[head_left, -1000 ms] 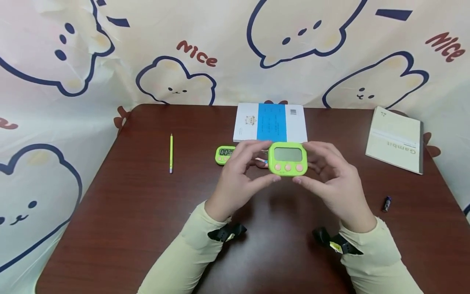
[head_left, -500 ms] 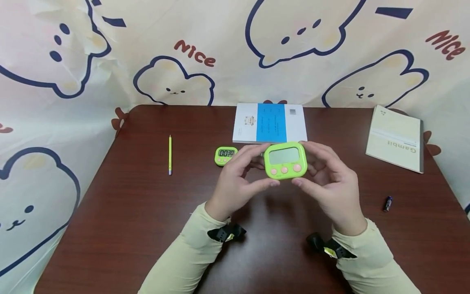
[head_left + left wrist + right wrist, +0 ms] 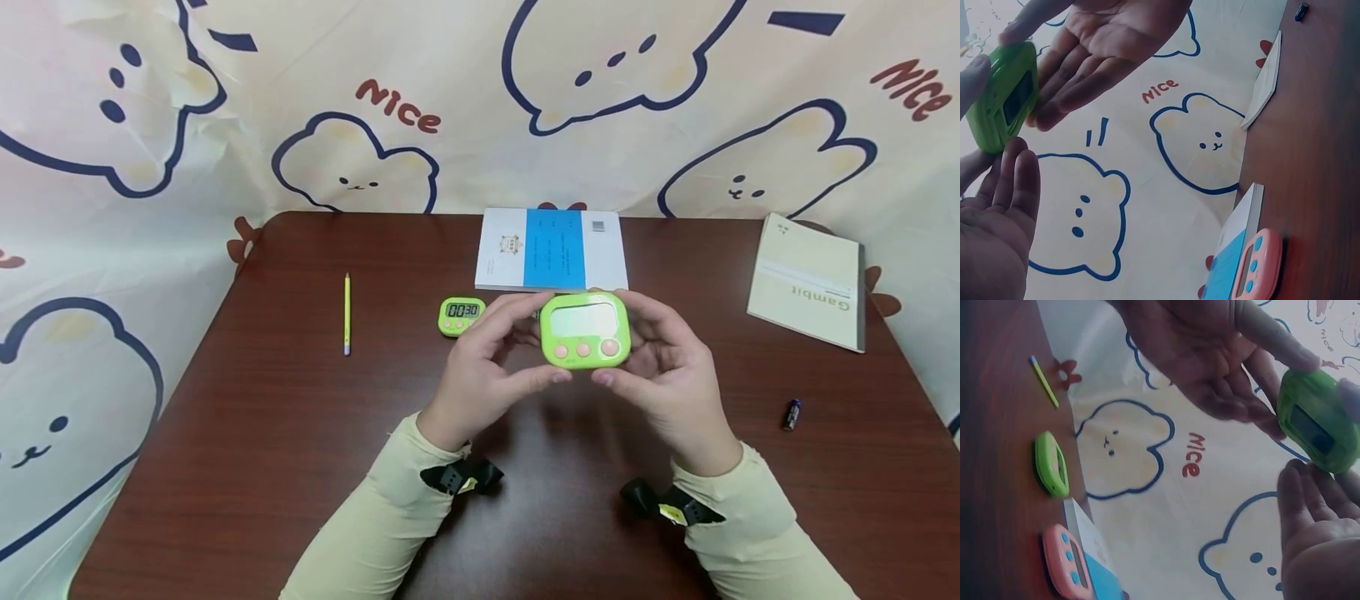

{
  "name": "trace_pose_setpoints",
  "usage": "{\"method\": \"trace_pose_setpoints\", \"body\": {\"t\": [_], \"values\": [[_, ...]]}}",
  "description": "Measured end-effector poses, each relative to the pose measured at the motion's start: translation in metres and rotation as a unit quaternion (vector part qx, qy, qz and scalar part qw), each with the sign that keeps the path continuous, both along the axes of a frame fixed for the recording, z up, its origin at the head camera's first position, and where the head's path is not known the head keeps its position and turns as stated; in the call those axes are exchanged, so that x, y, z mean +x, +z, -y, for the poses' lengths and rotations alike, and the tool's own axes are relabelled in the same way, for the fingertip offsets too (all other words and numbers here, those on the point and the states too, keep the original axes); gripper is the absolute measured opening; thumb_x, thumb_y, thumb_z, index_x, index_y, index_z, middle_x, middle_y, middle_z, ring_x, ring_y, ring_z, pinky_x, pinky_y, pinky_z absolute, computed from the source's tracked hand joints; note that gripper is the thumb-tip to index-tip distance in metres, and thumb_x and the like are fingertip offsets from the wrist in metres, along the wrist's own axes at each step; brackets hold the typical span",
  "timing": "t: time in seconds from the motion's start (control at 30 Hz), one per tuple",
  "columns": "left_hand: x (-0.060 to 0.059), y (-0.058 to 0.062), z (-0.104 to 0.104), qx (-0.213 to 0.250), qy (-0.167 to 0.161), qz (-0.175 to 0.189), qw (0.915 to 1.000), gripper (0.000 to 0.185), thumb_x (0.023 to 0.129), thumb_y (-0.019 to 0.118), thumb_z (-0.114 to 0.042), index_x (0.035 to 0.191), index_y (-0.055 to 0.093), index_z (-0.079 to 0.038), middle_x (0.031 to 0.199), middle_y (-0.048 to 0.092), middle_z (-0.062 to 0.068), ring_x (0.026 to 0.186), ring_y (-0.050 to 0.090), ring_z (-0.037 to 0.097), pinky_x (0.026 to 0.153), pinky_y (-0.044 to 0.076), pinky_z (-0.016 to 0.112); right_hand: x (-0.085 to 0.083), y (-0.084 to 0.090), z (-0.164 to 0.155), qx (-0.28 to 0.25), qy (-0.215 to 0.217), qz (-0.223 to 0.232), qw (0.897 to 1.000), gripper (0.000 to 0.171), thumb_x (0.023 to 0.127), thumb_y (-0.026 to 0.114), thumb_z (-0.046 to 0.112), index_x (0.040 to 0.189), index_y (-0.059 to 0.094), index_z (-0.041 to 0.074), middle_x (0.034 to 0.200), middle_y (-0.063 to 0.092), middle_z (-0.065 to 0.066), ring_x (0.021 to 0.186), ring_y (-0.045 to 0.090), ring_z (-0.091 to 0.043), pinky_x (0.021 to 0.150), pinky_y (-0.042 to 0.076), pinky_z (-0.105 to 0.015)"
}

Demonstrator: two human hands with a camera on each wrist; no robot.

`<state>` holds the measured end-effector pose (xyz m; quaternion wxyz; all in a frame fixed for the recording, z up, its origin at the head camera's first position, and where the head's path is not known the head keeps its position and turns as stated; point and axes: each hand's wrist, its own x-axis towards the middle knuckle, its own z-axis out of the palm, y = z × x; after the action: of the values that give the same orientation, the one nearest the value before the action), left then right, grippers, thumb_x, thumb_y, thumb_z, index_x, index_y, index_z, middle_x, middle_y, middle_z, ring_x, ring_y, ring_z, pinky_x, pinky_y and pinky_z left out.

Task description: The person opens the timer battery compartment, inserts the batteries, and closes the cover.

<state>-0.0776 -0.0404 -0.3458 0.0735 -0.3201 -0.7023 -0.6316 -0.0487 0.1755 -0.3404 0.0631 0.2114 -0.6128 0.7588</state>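
At the center of the head view, the left hand (image 3: 483,375) and the right hand (image 3: 671,375) pinch a large green timer (image 3: 585,360) between them by its edges, thumbs along the bottom and fingers along the top, pale screen facing up. Just left of it, a smaller green timer (image 3: 461,317) reading 0030 lies on the brown table (image 3: 225,458), with a yellow pencil (image 3: 347,312) farther left. A blue-and-white book (image 3: 553,250) lies above center, a "Gambit" notebook (image 3: 806,283) at right, and a battery (image 3: 791,415) below that. In the left wrist view, the large green timer sits at upper left, and a pink timer (image 3: 1263,265) with blue buttons is at lower right. In the right wrist view, the large green timer appears at right, though dim light makes exact finger contact hard to judge.
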Motion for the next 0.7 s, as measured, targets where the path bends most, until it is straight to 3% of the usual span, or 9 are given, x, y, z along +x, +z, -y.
{"method": "trace_pose_setpoints", "body": {"t": [0.13,0.3,0.53,0.7], "values": [[-0.002,0.001,0.003,-0.009,-0.001,-0.017,0.9998,0.075,0.073,0.088,0.0,0.141,0.054,-0.002,0.133,0.058,0.009,0.102,0.061,0.019,0.085,0.058,0.044,-0.001,0.004,-0.007,0.081,-0.008,0.012,0.997,0.073,0.077,0.072,-0.023,0.143,0.049,-0.002,0.141,0.057,-0.016,0.125,0.058,-0.024,0.096,0.053,-0.029],[-0.004,0.001,0.008,-0.038,0.003,-0.014,0.9992,0.073,0.074,0.088,-0.003,0.139,0.056,-0.003,0.128,0.06,0.008,0.104,0.06,0.017,0.087,0.058,0.041,-0.003,0.007,-0.014,0.156,-0.018,0.008,0.988,0.067,0.078,0.077,-0.016,0.139,0.055,0.001,0.132,0.062,-0.014,0.116,0.061,-0.024,0.095,0.053,-0.025],[-0.005,0.001,0.009,-0.065,0.002,0.015,0.9978,0.069,0.077,0.088,-0.008,0.139,0.057,-0.004,0.123,0.062,0.006,0.104,0.063,0.014,0.092,0.056,0.031,-0.006,0.003,-0.015,0.181,-0.041,0.031,0.982,0.054,0.08,0.078,-0.01,0.13,0.06,0.0,0.115,0.067,-0.012,0.104,0.064,-0.022,0.088,0.056,-0.024],[-0.008,0.0,0.011,-0.096,0.005,-0.002,0.9953,0.06,0.082,0.083,-0.005,0.137,0.059,-0.007,0.12,0.063,0.003,0.102,0.064,0.01,0.091,0.055,0.028,-0.006,0.002,-0.014,0.211,-0.062,0.049,0.974,0.04,0.087,0.074,-0.004,0.125,0.064,0.0,0.108,0.069,-0.009,0.094,0.064,-0.02,0.078,0.056,-0.021]]}}
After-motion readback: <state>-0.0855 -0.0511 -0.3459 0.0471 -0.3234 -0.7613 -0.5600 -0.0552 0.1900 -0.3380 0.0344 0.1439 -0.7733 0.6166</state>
